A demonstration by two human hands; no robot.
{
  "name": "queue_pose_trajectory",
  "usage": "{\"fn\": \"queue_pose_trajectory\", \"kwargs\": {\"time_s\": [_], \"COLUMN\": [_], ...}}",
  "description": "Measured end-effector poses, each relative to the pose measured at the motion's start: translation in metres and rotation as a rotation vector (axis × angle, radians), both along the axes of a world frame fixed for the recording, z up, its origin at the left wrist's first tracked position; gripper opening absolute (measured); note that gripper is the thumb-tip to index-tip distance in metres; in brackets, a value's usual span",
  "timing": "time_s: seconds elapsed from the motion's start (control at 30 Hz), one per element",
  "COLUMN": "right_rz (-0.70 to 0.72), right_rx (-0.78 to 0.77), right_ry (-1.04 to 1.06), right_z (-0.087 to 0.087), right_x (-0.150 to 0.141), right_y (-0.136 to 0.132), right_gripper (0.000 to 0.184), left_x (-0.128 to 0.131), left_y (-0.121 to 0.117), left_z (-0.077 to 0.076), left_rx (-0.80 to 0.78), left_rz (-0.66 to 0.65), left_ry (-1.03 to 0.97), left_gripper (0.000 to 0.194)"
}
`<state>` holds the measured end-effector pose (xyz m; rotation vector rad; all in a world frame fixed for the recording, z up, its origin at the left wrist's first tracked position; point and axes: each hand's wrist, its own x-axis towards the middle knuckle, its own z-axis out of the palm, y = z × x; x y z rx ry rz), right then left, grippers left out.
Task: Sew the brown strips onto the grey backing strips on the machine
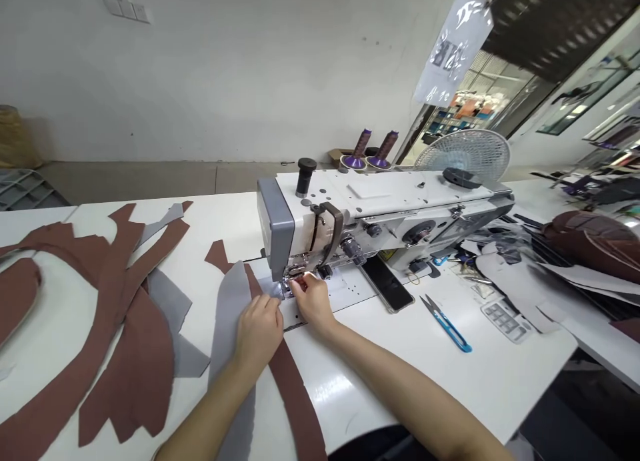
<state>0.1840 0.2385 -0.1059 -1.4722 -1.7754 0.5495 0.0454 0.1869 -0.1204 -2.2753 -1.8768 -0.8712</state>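
Observation:
A white sewing machine (320, 207) stands on the table with its needle area lit. My left hand (259, 327) rests just left of the presser foot, its curled fingers closed on a long brown leather-like strip (300, 397). Under that hand and wrist lies a grey piece (227, 314), beside the strip. At the needle, my right hand (314, 299) is closed in a pinch by the presser foot (286, 287). Whatever sits between its fingertips is too small and hidden to make out.
Brown cut pieces (135, 354) overlap grey ones on the left. Right of the machine lie a phone (387, 284), blue thread snips (447, 324) and pale scraps (510, 287). Behind stand two thread cones (361, 147) and a fan (463, 154). A plastic sleeve (455, 47) hangs above.

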Motion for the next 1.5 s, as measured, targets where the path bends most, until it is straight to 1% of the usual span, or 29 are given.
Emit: {"fn": "queue_pose_trajectory", "kwargs": {"time_s": [0.13, 0.2, 0.33, 0.47, 0.6, 0.7, 0.8, 0.9, 0.97, 1.03, 1.07, 1.17, 1.23, 1.3, 1.33, 1.4, 1.47, 1.5], "right_rz": [0.122, 0.143, 0.069, 0.017, -0.048, -0.062, -0.004, 0.166, 0.315, 0.432, 0.468, 0.528, 0.607, 0.674, 0.672, 0.596, 0.52, 0.507], "right_rx": [0.036, 0.041, 0.022, -0.003, 0.016, 0.053, 0.112, 0.185, 0.235, 0.28, 0.297, 0.328, 0.336, 0.316, 0.292, 0.238, 0.207, 0.2], "right_ry": [-0.027, -0.036, -0.007, 0.02, 0.001, -0.044, -0.111, -0.201, -0.266, -0.321, -0.344, -0.399, -0.479, -0.588, -0.636, -0.679, -0.684, -0.685], "right_z": [0.006, 0.006, 0.001, -0.004, -0.009, -0.009, -0.007, -0.007, -0.008, -0.011, -0.012, -0.012, -0.009, -0.004, -0.001, 0.004, 0.007, 0.007], "right_x": [0.006, 0.009, 0.009, 0.0, -0.009, -0.009, -0.003, 0.003, 0.005, 0.006, 0.007, 0.017, 0.034, 0.057, 0.069, 0.091, 0.106, 0.111], "right_y": [-0.013, -0.016, -0.009, 0.001, 0.003, 0.003, 0.0, -0.008, -0.016, -0.024, -0.028, -0.041, -0.049, -0.057, -0.061, -0.068, -0.074, -0.077], "right_gripper": [0.015, 0.016, 0.012, 0.007, 0.013, 0.016, 0.015, 0.013, 0.012, 0.014, 0.013, 0.011, 0.013, 0.016, 0.016, 0.016, 0.016, 0.015], "left_x": [-0.001, -0.001, -0.002, -0.001, 0.0, 0.0, 0.0, 0.0, 0.0, 0.0, -0.001, -0.002, -0.002, 0.0, 0.001, 0.006, 0.011, 0.013], "left_y": [0.001, 0.001, 0.001, 0.001, 0.001, 0.001, 0.002, 0.002, 0.003, 0.003, 0.004, 0.005, 0.006, 0.006, 0.006, 0.006, 0.005, 0.005], "left_z": [-0.002, -0.002, 0.0, 0.003, 0.003, 0.003, 0.002, 0.003, 0.004, 0.005, 0.005, 0.003, 0.001, 0.0, -0.001, -0.002, -0.003, -0.004], "left_rx": [0.062, 0.055, -0.003, -0.038, -0.058, -0.069, -0.034, 0.074, 0.159, 0.216, 0.231, 0.26, 0.265, 0.244, 0.229, 0.194, 0.145, 0.114], "left_rz": [0.005, 0.014, 0.024, 0.025, 0.017, 0.013, 0.007, -0.009, -0.074, -0.202, -0.269, -0.394, -0.461, -0.544, -0.582, -0.643, -0.686, -0.693], "left_ry": [-0.098, -0.128, -0.106, -0.099, -0.092, -0.089, -0.11, -0.199, -0.275, -0.302, -0.289, -0.171, -0.077, -0.011, 0.001, -0.018, -0.08, -0.115], "left_gripper": [0.03, 0.031, 0.033, 0.032, 0.031, 0.03, 0.029, 0.03, 0.033, 0.036, 0.038, 0.039, 0.035, 0.031, 0.029, 0.029, 0.031, 0.032]}}
